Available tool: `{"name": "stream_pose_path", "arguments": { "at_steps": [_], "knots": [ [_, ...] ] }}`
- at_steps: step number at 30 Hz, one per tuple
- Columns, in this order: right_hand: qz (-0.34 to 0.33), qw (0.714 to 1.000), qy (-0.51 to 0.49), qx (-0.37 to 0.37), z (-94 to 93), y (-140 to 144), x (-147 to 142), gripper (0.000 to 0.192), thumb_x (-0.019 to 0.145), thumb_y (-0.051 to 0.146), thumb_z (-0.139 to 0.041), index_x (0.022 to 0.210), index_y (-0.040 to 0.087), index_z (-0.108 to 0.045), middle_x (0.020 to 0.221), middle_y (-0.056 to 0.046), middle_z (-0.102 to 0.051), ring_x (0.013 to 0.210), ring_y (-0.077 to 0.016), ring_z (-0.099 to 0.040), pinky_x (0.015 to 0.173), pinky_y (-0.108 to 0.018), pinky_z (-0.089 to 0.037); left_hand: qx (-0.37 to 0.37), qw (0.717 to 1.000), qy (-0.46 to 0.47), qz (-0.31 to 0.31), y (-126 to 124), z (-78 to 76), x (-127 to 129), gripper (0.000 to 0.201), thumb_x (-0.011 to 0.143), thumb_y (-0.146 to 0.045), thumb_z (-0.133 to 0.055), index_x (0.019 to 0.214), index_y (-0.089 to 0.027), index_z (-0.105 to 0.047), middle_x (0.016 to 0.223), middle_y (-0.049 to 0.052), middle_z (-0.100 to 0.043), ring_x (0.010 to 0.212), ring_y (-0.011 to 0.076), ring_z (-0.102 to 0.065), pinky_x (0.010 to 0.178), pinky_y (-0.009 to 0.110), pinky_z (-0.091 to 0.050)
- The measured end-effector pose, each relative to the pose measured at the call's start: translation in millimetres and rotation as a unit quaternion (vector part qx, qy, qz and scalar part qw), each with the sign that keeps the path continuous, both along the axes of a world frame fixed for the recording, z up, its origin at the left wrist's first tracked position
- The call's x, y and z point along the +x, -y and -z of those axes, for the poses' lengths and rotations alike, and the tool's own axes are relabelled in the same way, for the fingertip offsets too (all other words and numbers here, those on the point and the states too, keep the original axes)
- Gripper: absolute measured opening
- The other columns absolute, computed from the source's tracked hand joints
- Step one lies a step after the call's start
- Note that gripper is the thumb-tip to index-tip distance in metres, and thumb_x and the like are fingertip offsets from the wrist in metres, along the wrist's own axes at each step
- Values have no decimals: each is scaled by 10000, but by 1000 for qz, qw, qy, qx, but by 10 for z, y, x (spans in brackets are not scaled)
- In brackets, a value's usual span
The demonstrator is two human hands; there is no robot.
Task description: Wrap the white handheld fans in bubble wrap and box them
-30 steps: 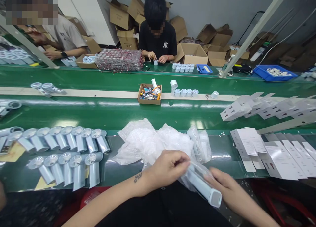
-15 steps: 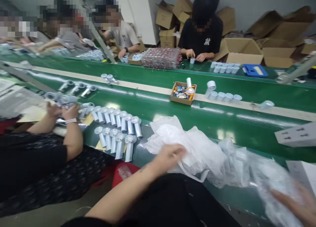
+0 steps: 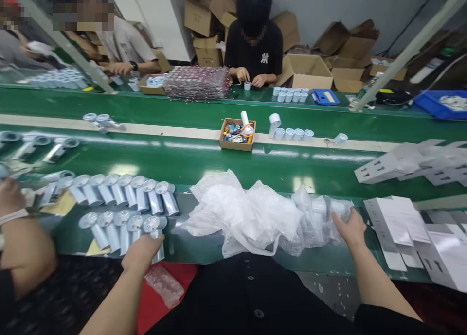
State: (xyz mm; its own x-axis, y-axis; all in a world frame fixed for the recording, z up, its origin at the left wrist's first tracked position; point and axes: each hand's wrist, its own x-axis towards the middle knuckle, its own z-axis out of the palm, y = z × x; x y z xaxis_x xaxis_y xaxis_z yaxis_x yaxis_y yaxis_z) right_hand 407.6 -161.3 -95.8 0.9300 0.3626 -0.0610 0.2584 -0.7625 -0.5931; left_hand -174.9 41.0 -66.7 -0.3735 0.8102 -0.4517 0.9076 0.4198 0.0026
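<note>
At the near end of the front row of light-blue plastic housings, each with a round head and tubular handle, my left hand [image 3: 143, 252] closes around the handle of the last housing [image 3: 155, 223]. That piece still stands beside its neighbours. My right hand [image 3: 352, 230] is off to the right, thumb and fingers spread, at a housing in a clear bag [image 3: 341, 207]. This bagged piece lies at the end of several others in bags [image 3: 314, 218]. Between my hands lies a loose pile of white translucent plastic bags [image 3: 241, 208].
White boxes [image 3: 397, 223] stand on the right. A small carton of parts [image 3: 237, 134] and several light-blue cups [image 3: 290, 133] sit on the middle strip. A co-worker's arm [image 3: 25, 228] is at far left; another person [image 3: 253, 48] works opposite.
My left hand has moved from the white bags to the last housing in the front row. The right hand has brought the bagged housing to the bagged group and loosened around it. The view has turned right.
</note>
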Motion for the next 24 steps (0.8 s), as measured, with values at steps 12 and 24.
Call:
{"name": "stream_pose_path", "arguments": {
  "at_steps": [12,24],
  "knots": [
    [-46,674,-616,405,-800,-208,-1494,498,685,544,-791,1012,180,-699,1023,-112,-748,993,-290,-685,834,-421,-558,-154,773,529,316,805,-742,3265,479,781,-647,-505,739,-177,-582,604,-6,-577,564,146,-541,525,244,-401],
    [73,719,-608,328,-801,856,-806,405,599,295,-895,903,181,-654,742,-17,-690,657,-169,-673,577,-288,-596,-123,813,269,501,688,-253,3574,226,833,-163,-500,890,-127,-716,945,149,-734,950,280,-675,840,362,-482]
  ]
}}
